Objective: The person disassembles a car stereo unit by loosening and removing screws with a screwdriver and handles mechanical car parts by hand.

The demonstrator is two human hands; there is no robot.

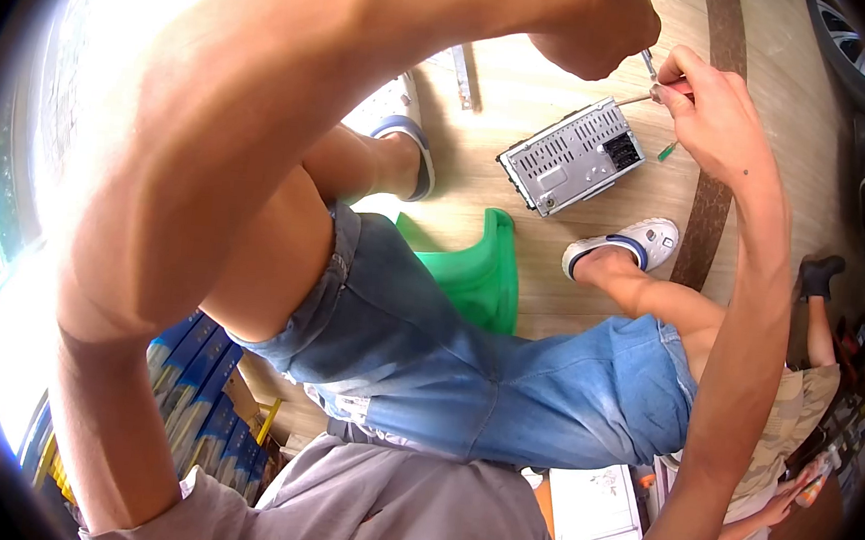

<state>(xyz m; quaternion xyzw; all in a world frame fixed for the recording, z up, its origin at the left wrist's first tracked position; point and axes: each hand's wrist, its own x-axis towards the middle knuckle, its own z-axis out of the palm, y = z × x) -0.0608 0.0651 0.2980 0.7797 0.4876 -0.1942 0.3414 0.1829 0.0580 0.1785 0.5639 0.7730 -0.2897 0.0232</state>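
Observation:
A metal-cased car stereo point(557, 168) with slotted vents and a black connector socket lies on the floor between my feet. My right hand point(709, 114) is above its upper right corner, fingertips pinching a thin rod-like lead point(634, 101) that runs toward the stereo. My left hand point(610, 32) is closed in a fist to the upper left. A slim metal shaft point(649, 61) sticks out of it toward my right fingertips; the rest of this tool is hidden in the fist. Below my right hand shows a small green-ended piece point(667, 151).
A green plastic stool point(498, 270) is between my legs. A metal strip point(462, 77) lies on the floor near my left foot. At the upper right stands a car wheel point(850, 43). Another person in camouflage shorts point(793, 416) is at the right. Blue boxes point(195, 374) stand at the left.

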